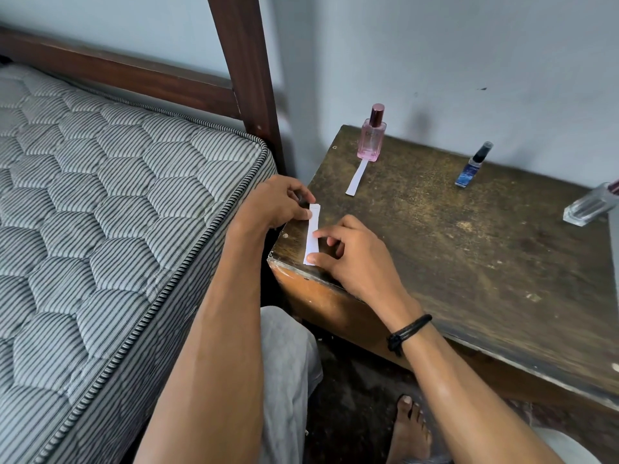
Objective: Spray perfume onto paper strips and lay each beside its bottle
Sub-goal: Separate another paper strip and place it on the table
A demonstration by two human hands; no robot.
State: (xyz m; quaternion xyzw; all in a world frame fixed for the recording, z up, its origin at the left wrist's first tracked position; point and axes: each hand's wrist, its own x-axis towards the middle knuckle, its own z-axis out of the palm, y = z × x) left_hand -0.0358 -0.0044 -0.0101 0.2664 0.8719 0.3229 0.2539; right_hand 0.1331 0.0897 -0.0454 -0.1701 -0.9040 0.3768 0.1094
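Note:
A white paper strip (313,237) lies on the near left corner of the worn wooden table (469,249). My left hand (279,204) has its fingers curled at the strip's upper end, with the thumb on the strip's edge; something small and dark shows between the fingers. My right hand (355,254) pinches the strip's lower half between index finger and thumb. A pink perfume bottle (371,137) stands at the back left of the table, with another white strip (357,177) lying in front of it. A small blue spray bottle (473,166) stands further right. A clear bottle (591,205) sits at the right edge.
A striped quilted mattress (110,202) on a dark wooden bed frame (248,72) fills the left side, close against the table. A pale wall runs behind the table. My knee (288,356) and bare foot (410,430) are below the table's front edge.

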